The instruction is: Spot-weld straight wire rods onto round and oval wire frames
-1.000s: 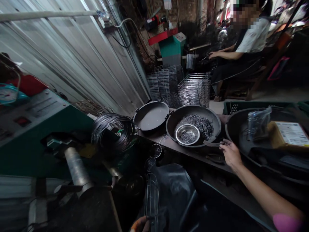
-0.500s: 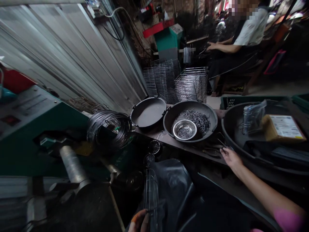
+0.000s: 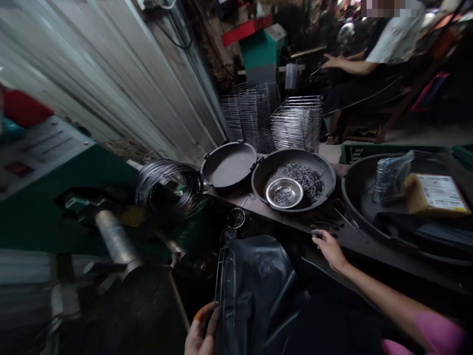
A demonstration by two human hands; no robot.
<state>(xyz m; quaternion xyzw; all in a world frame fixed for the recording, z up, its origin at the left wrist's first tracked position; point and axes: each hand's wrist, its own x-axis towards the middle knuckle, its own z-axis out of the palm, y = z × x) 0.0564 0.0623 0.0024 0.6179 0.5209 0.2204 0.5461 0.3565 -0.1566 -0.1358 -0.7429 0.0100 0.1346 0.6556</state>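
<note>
My left hand [image 3: 202, 329], low in the view, is closed on the side of a narrow wire frame [image 3: 226, 283] with rounded ends. The frame stands upright against the black apron [image 3: 264, 276] over my lap. My right hand [image 3: 330, 250] hovers by the front edge of the bench, fingers stretched out and a little apart, with nothing visible in them. Thin dark hand tools [image 3: 325, 225] lie just beyond its fingertips. A thin bent metal rod [image 3: 349, 217] rests on the bench to their right.
A black pan [image 3: 295, 165] holds small metal pieces and a steel bowl [image 3: 272, 197]. Left of it are another pan [image 3: 229, 165] and a wire coil [image 3: 168, 190]. A large pan [image 3: 347, 190] carries a box [image 3: 436, 195]. A green machine [image 3: 107, 167] stands left; a person [image 3: 391, 44] sits behind.
My right hand has let go of the thin bent rod and moved left along the bench edge. My left hand, with the wire frame, has shifted slightly up and left.
</note>
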